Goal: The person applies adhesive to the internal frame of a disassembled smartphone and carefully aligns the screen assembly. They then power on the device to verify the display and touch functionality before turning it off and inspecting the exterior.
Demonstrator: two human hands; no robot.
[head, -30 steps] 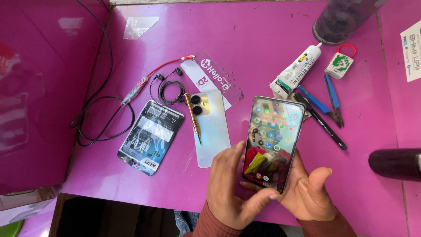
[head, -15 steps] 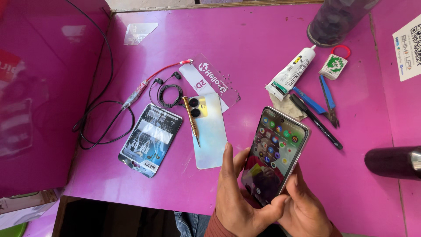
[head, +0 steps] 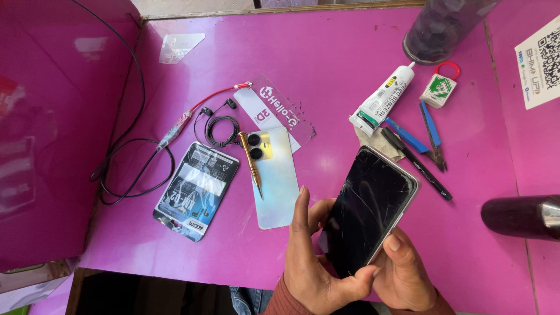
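Both hands hold a smartphone (head: 367, 210) tilted over the near edge of a magenta table (head: 338, 70). Its screen is dark and shows cracks. My left hand (head: 312, 256) grips the phone's left side and lower end, thumb across the bottom. My right hand (head: 402, 268) supports the lower right edge, thumb on the rim. Just left of the hands lies a pale iridescent phone back cover (head: 274, 175) with a small gold-handled screwdriver (head: 251, 163) resting across it.
A black earphone packet (head: 195, 189), coiled earphones (head: 221, 128), a red-and-black cable (head: 146, 151) and a clear screen protector sheet (head: 274, 111) lie left. A white glue tube (head: 382, 99), blue cutters (head: 429, 131), black pen (head: 417, 163), dark jar (head: 440, 29) and dark cylindrical handle (head: 519, 216) sit right.
The phone's screen, lit with app icons before, has gone dark. The hands and phone shifted slightly right and lower in view.
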